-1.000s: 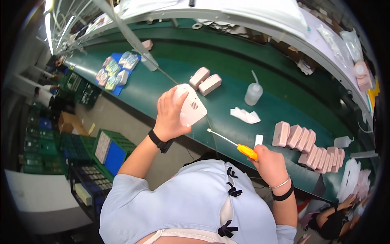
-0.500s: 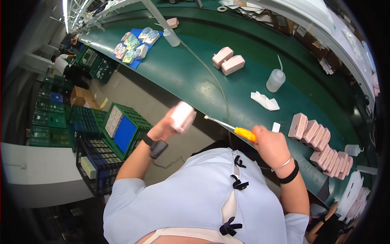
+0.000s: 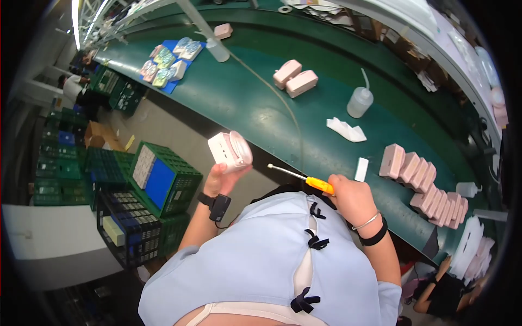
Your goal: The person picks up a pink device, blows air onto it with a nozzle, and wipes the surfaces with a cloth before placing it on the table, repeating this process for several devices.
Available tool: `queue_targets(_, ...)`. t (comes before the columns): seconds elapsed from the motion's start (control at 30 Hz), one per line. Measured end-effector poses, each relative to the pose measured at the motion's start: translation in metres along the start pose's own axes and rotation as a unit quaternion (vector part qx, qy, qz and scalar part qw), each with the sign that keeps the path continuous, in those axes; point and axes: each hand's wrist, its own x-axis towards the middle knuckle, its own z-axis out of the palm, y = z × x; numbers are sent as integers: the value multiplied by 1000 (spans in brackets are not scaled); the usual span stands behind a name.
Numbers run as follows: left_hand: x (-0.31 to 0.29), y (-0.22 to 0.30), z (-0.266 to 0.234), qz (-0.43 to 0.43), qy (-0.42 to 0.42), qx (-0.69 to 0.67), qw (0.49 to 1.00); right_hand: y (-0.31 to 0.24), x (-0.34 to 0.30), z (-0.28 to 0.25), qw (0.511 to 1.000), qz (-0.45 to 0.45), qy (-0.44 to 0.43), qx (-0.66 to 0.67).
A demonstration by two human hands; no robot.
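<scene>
- Running diagonally across the view, the dark green workbench point(image 3: 231, 89) was the largest surface.
- Green lattice crate point(image 3: 182, 187) with a blue panel sat left of the bench, tilted in view; black lattice crate point(image 3: 142, 245) just nearer the wearer.
- Closely packed pink casings stood on the bench at right in two adjoining groups: the farther group point(image 3: 415, 171) and the nearer group point(image 3: 433, 205).
- Blue mat point(image 3: 172, 87) at the far left of the bench carried several pastel-coloured pieces, details too small to tell.
- Two pink units point(image 3: 302, 83) lay side by side at mid-bench.
- Left hand point(image 3: 227, 178): partly curled, cupped under a pale pink housing and gripping it from below; some fingers were hidden.
- Right hand point(image 3: 354, 200): closed in a fist around the handle of a screwdriver.
- Translucent squeeze bottle point(image 3: 359, 103) stood upright, its thin spout rising.
- Pale pink housing point(image 3: 224, 151) was held in the air off the near bench edge, its raised round part facing right.
- Screwdriver point(image 3: 319, 185), yellow-orange handle, pointed left toward the housing; its pale tip was clear of it.
- Crumpled white tissue point(image 3: 346, 131) lay near the bottle.
- Small white block point(image 3: 361, 169) lay just beyond the right hand.
</scene>
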Motion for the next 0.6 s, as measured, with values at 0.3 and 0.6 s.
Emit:
queue_targets(0.3, 48, -4, 49, 308, -118, 435, 838, 58, -86, 73, 934, 120, 184, 284)
queue_targets(0.6, 72, 7, 124, 342, -309, 612, 643, 131, -144, 254, 522, 442, 641, 349)
